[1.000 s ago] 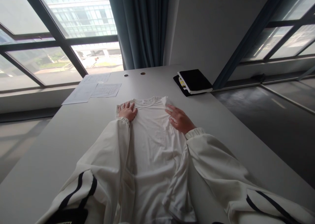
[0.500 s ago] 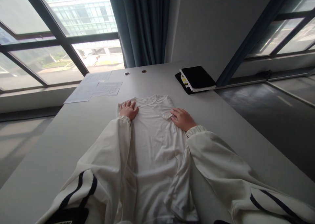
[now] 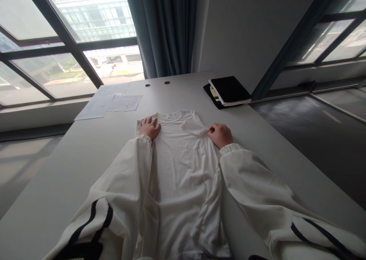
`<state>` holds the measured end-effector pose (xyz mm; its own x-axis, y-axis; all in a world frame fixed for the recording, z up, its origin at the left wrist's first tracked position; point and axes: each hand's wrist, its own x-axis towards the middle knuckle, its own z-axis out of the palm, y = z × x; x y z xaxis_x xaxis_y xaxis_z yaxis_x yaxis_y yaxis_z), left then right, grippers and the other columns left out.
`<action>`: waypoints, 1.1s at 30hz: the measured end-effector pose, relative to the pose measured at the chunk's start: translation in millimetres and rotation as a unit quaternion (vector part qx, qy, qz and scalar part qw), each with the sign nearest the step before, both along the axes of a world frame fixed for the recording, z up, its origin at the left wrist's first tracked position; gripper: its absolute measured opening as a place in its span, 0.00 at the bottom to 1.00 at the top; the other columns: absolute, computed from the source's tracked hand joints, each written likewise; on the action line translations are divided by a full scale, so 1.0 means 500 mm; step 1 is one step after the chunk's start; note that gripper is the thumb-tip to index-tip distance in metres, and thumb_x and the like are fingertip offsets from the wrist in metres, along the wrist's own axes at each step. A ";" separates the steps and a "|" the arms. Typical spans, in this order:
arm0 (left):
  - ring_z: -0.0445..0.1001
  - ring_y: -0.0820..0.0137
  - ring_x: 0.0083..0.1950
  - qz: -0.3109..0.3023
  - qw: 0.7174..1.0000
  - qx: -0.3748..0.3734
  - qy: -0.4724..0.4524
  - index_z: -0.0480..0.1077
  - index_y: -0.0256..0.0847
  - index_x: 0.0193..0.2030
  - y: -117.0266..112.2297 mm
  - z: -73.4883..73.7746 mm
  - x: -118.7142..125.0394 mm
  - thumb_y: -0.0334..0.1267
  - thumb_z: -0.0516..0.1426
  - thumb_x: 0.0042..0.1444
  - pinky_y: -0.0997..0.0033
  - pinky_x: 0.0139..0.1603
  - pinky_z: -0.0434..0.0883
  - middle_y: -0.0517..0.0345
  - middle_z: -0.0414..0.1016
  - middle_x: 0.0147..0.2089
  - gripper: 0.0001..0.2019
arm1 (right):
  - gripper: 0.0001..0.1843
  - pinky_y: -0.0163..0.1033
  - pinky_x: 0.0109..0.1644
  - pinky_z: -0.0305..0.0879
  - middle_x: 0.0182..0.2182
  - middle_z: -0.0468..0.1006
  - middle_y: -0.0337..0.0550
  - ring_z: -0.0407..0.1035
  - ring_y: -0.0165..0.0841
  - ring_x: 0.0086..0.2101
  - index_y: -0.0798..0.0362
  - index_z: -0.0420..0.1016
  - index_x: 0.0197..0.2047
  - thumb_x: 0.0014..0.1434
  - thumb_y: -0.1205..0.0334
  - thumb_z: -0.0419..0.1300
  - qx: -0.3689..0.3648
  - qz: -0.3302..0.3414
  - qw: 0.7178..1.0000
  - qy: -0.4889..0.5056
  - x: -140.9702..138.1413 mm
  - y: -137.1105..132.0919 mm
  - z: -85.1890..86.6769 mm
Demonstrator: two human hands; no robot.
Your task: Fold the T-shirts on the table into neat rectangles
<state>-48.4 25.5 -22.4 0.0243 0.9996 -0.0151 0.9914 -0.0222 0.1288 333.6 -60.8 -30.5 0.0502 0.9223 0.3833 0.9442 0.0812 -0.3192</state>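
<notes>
Head view: white tee (image 3: 180,164) flat, r sleeve (image 3: 195,127) folded in.

Daylight enters through the windows (image 3: 71,42) behind the table (image 3: 57,168); interior dim, shadows soft, edges wide-angle distorted.

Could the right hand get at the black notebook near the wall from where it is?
Probably yes. The right hand pinches the folded sleeve of the white shirt, and only bare table lies between it and the black notebook; it would likely need to release the sleeve first.
</notes>
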 end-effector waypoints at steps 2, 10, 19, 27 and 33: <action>0.43 0.54 0.83 0.001 1.000 -0.001 -0.002 0.54 0.55 0.80 -0.001 0.001 0.001 0.62 0.41 0.69 0.44 0.81 0.43 0.60 0.45 0.84 0.36 | 0.07 0.47 0.48 0.66 0.36 0.83 0.49 0.72 0.46 0.40 0.49 0.80 0.35 0.55 0.66 0.60 -0.013 -0.015 1.000 -0.006 0.003 -0.002 -0.002; 0.44 0.54 0.83 0.002 1.000 0.006 -0.010 0.55 0.57 0.79 0.002 -0.005 0.002 0.62 0.42 0.69 0.43 0.81 0.43 0.61 0.47 0.83 0.35 | 0.17 0.46 0.56 0.70 0.44 0.81 0.51 0.73 0.43 0.46 0.52 0.83 0.44 0.58 0.69 0.55 0.016 0.109 0.990 0.091 0.019 0.081 -0.007; 0.44 0.53 0.83 0.007 1.000 0.007 -0.012 0.55 0.56 0.80 -0.005 -0.003 0.006 0.60 0.43 0.69 0.42 0.81 0.44 0.61 0.47 0.83 0.34 | 0.23 0.40 0.54 0.68 0.49 0.81 0.48 0.73 0.37 0.41 0.50 0.80 0.62 0.67 0.60 0.56 -0.063 0.183 0.977 0.091 -0.001 0.272 -0.002; 0.45 0.54 0.83 0.006 1.000 0.014 -0.001 0.54 0.56 0.80 -0.007 -0.006 0.007 0.61 0.42 0.70 0.43 0.81 0.44 0.61 0.47 0.83 0.34 | 0.15 0.39 0.45 0.65 0.40 0.85 0.51 0.72 0.40 0.39 0.54 0.83 0.40 0.65 0.63 0.54 -0.072 0.094 0.988 0.100 -0.002 0.341 -0.005; 0.45 0.52 0.83 0.004 1.000 0.014 -0.005 0.55 0.56 0.80 -0.009 -0.005 0.007 0.60 0.44 0.70 0.43 0.81 0.45 0.61 0.47 0.83 0.34 | 0.16 0.38 0.48 0.66 0.43 0.83 0.46 0.72 0.38 0.40 0.52 0.83 0.43 0.58 0.67 0.55 -0.080 0.177 0.978 0.081 0.013 0.339 -0.012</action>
